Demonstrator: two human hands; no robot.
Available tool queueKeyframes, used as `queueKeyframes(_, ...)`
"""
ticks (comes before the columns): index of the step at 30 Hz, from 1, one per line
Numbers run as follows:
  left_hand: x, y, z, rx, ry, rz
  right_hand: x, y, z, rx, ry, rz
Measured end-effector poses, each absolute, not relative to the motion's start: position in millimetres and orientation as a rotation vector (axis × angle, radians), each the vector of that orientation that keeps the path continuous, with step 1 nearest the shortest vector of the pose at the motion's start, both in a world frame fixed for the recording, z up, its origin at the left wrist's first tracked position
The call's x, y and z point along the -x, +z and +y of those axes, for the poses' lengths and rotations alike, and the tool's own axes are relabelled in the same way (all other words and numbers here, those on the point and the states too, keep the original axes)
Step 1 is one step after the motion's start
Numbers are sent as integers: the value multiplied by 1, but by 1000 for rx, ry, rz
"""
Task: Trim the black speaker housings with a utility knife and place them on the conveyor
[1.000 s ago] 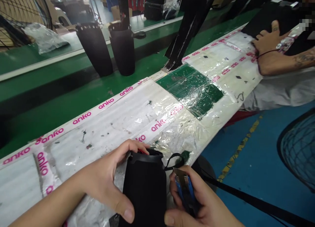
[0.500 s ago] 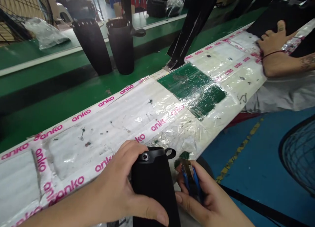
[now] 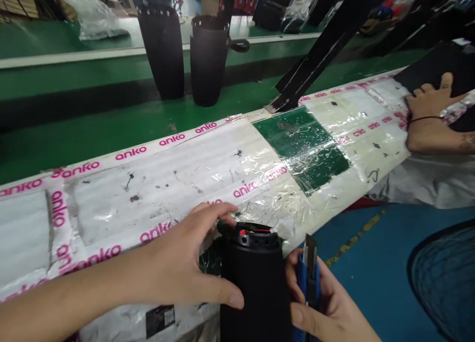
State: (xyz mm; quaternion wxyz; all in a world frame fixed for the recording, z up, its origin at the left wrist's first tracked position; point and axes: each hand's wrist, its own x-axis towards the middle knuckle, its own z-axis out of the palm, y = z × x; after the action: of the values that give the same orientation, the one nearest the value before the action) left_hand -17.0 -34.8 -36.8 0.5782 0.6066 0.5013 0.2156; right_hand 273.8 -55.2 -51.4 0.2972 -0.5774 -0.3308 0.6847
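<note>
A black fabric-covered speaker housing (image 3: 256, 287) stands upright in front of me, with red and yellow wires (image 3: 256, 231) showing inside its open, holed top rim. My left hand (image 3: 185, 263) curves loosely around its left side, thumb against the front and fingertips by the rim. On the other side, my right hand (image 3: 326, 302) grips a blue utility knife (image 3: 308, 277), its blade pointing up. The right fingers and thumb are close beside the housing; whether they press on it, I cannot tell. Its lower end lies beyond the picture.
A bench ledge (image 3: 193, 159) covered in white sheet and printed tape runs across, beside a green conveyor belt (image 3: 122, 119). Two similar black housings (image 3: 208, 60) (image 3: 163, 55) stand there. A slanted black post (image 3: 326, 45) rises behind. Another person's hand (image 3: 430, 99) rests at right, above a mesh basket (image 3: 445, 277).
The housing has turned, so its strap loop no longer shows and its wires do. My left hand's grip has loosened. The knife is now more upright, and the view has shifted.
</note>
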Motion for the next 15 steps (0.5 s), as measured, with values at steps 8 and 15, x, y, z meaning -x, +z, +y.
queueKeyframes(8, -5, -35, -38, -1489, 486, 1252, -290, -67, -56, 1463, 1916, -826)
queueKeyframes(15, -20, -34, -42, -1509, 518, 1263, -304, -76, -58, 1481, 1967, -771)
